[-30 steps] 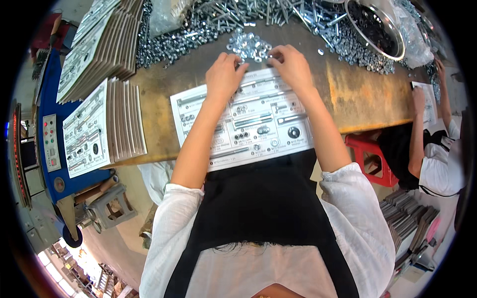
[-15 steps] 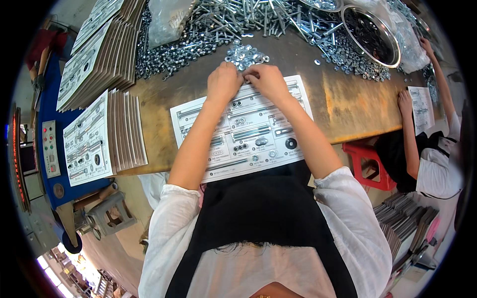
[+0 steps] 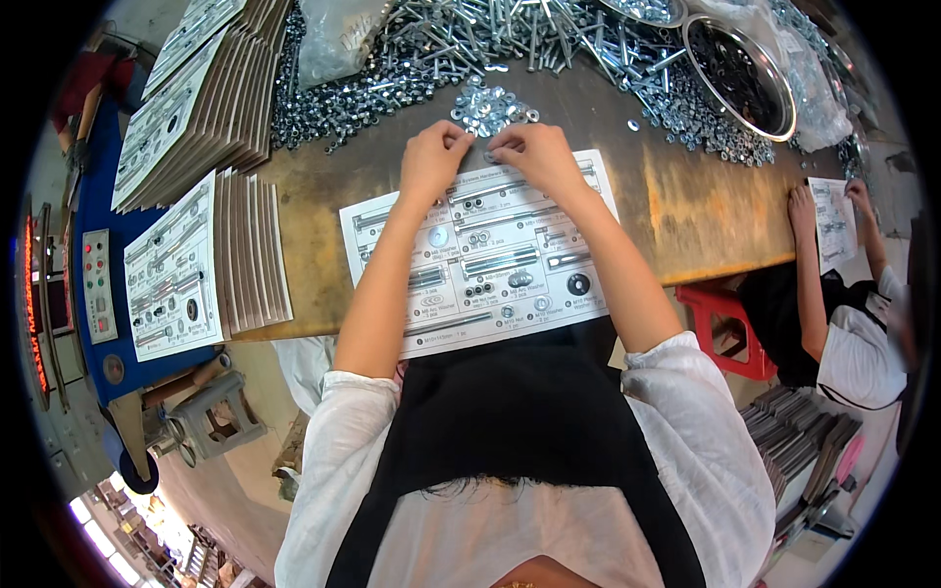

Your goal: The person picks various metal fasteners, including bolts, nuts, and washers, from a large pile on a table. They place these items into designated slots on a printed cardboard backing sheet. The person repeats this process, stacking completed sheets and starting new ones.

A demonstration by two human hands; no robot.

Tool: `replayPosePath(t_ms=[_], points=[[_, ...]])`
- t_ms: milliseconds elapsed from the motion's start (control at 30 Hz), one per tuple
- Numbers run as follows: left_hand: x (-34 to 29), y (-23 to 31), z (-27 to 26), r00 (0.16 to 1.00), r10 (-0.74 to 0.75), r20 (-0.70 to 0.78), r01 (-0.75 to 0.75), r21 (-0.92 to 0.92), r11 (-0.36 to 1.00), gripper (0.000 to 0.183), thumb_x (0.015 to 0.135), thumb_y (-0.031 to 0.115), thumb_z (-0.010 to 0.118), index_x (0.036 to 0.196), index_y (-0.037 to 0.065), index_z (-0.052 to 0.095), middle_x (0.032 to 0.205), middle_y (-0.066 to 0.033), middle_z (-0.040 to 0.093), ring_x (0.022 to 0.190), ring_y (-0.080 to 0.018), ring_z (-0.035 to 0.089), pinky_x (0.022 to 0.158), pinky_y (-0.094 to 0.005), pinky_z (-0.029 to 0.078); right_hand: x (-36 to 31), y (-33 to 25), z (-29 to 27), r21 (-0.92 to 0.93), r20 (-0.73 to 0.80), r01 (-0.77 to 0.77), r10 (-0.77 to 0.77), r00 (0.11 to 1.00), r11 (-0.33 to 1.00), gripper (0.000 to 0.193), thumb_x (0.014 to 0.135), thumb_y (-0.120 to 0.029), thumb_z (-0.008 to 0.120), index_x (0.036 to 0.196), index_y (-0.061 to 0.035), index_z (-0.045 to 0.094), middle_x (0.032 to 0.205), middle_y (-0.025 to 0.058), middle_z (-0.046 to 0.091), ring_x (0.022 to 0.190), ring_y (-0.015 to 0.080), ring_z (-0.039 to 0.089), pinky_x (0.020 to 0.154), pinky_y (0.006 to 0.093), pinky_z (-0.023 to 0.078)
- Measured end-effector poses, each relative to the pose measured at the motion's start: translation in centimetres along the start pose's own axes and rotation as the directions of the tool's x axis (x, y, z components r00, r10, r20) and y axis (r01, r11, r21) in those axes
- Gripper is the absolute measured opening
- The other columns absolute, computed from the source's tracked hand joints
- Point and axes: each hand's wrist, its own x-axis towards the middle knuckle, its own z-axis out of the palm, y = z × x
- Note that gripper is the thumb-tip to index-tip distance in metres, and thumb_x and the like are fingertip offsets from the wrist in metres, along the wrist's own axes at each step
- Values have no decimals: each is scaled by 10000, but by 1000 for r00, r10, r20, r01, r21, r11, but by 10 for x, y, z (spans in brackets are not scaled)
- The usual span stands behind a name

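A printed sheet (image 3: 470,338) with drawings of hardware lies before me at the table's front edge. Beyond its top edge is a small heap of flat metal washers (image 3: 495,106). My left hand (image 3: 431,162) has its fingers drawn together at the heap's near left side; what they hold, if anything, is hidden. Just right of it, my right hand (image 3: 541,162) pinches what looks like a small washer (image 3: 490,156) at its fingertips. A round, shiny washer (image 3: 438,236) appears on the sheet beside my left forearm.
Bolts (image 3: 490,34) and nuts (image 3: 358,116) cover the back of the table. A steel bowl (image 3: 792,118) of black parts stands far right, plastic bag (image 3: 338,39) far left. Stacked sheets (image 3: 176,274) line the left side. On the right, a co-worker's hand (image 3: 802,211) rests near another sheet.
My hands have moved slightly apart, with the left drawing away from the right. The washer beside my left forearm has come into view. The co-worker's far hand has come down to their sheet.
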Motion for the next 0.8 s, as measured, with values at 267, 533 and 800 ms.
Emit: replayPosePath(t_ms=[267,533,800], points=[[-9,6,5,970,205,132,-224,148,963,214,848,218,717,1010,79,737,892,-94,693,780,-214,668,718,-336,517,-7,6,7,-100,-138,10,-24,990,995,178,783,-44,686,956,-49,731,851,114,728,797,281,707,759,363,550],[-2,18,-1,952,124,279,-131,6,991,176,788,118,754,942,43,711,942,-99,683,800,-213,659,747,-335,521,-4,-6,9,-32,-100,-122,118,988,992,142,790,-57,704,927,-20,699,838,99,734,800,232,721,743,340,555],[-39,6,-27,956,155,248,61,-689,722,167,890,83,714,1014,-25,686,915,-38,697,831,-84,625,753,-236,511,-29,-29,9,633,34,-91,90,995,769,132,865,0,695,952,13,597,917,51,671,837,95,642,732,227,531]])
